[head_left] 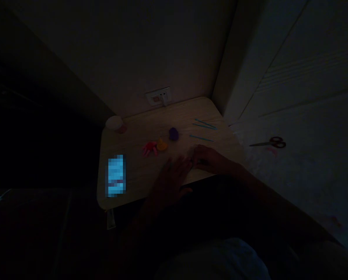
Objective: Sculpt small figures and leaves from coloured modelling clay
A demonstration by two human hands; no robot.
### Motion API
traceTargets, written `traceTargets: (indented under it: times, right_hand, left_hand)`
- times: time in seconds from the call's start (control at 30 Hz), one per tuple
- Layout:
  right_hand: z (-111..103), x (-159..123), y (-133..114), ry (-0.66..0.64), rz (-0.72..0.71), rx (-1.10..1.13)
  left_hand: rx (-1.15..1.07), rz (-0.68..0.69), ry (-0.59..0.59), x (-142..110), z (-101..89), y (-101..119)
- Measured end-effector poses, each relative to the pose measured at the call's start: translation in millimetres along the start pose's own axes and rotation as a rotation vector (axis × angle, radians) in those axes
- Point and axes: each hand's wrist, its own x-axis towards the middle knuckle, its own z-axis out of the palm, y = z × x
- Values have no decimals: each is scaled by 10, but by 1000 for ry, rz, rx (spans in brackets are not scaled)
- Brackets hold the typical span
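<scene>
In dim light, my left hand (174, 177) lies on the small wooden table (141, 128) near its front edge, palm down, with its fingers stretched out. My right hand (208, 159) is just beside the left fingertips, its fingers curled together. Whatever they may hold is lost in the dark. Beyond both hands sit a purple lump (173, 134) that looks like modelling clay, an orange-yellow piece (161, 145) with a pointed top, and a pink-red piece (150, 148) with finger-like prongs. Thin blue sticks (202, 138) lie behind my right hand.
A lit phone (115, 176), blurred out, lies at the table's left. A pale cup-like container (115, 123) stands at the back left corner. The wall behind carries a socket (159, 96) with a plug. Scissors (269, 142) rest on a pale surface to the right.
</scene>
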Motion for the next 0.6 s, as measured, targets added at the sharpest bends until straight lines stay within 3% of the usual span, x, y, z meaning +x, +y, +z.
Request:
traceTargets:
  times: [0.13, 0.2, 0.33, 0.43, 0.5, 0.6]
  right_hand:
    - [-43, -92, -3, 47, 36, 1]
    - [-70, -158, 2, 102, 73, 11]
    - [-91, -259, 26, 249, 134, 4]
    - [-73, -269, 46, 308, 140, 7]
    - [-60, -259, 56, 320, 151, 9]
    - [-56, -248, 68, 322, 172, 6]
  left_hand:
    - [-7, 20, 41, -44, -13, -12]
    - [-13, -25, 127, -99, -19, -29]
    - [7, -374, 392, -212, -17, -92]
    - [33, -543, 370, -250, -16, -149]
    - [14, -541, 336, -261, -17, -190]
    - [-48, -530, 405, -285, -17, -262]
